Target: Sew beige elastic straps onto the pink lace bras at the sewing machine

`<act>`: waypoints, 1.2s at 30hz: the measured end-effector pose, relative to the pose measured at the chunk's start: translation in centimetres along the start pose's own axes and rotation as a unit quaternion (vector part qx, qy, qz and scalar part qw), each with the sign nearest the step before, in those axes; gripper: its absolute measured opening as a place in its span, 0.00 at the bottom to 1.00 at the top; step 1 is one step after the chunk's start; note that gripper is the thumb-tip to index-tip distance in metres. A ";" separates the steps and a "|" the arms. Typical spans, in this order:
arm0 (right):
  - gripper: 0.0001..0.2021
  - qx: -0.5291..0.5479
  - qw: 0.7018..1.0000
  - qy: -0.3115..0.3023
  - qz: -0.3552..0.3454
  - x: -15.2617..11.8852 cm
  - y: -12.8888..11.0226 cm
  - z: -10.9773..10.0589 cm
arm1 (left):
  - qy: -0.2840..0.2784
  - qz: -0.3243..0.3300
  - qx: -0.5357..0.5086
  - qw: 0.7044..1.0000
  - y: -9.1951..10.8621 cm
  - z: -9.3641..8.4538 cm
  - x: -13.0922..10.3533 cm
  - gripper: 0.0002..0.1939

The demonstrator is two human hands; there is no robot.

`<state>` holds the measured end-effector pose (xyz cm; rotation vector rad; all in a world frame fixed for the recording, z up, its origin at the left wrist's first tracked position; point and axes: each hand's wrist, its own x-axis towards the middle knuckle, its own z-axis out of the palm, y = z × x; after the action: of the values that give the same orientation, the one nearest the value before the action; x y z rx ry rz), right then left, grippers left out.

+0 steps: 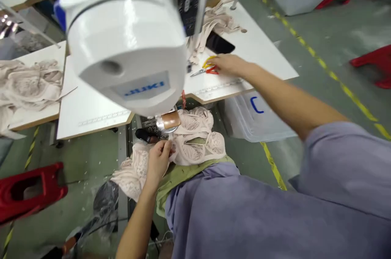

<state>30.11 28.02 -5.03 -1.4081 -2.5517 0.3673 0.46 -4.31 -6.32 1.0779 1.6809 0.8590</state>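
My left hand point(159, 157) pinches the edge of a pale beige lace bra point(195, 151) beside the metal sewing plate point(169, 121). More beige lace pieces point(137, 165) hang to the left of that hand. Over the white tabletop at the right, my right hand point(227, 64) rests on scissors point(210, 66) with yellow and red handles, its fingers bent around the handle end. The blades point left. Just behind this hand lies a black phone point(220, 43). Large in front stands the white head of a sewing machine point(128, 43).
Beige straps point(220, 18) are heaped at the table's back right. Another beige lace pile point(33, 84) lies on the left table. Below the table's right edge sits a clear plastic bin point(256, 118). A red stool point(30, 192) stands at lower left.
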 end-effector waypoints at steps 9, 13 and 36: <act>0.20 0.022 0.994 -0.033 0.103 -15.2 -6.3 3.9 | -0.025 -0.073 -0.191 0.979 -1.0 -1.8 -0.2 0.16; 0.21 0.154 0.985 -0.071 -0.040 -21.2 -13.9 5.4 | -0.054 -0.088 -0.236 0.966 -0.4 -1.6 -0.2 0.14; 0.21 0.299 0.953 -0.030 -0.043 -21.9 -18.5 9.8 | -0.035 -0.007 -0.068 0.997 0.6 -1.8 -0.3 0.15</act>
<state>23.98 -1.27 -9.85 -1.0607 -2.2404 1.0706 -1.01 -4.47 -5.08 0.9912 1.5459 0.9032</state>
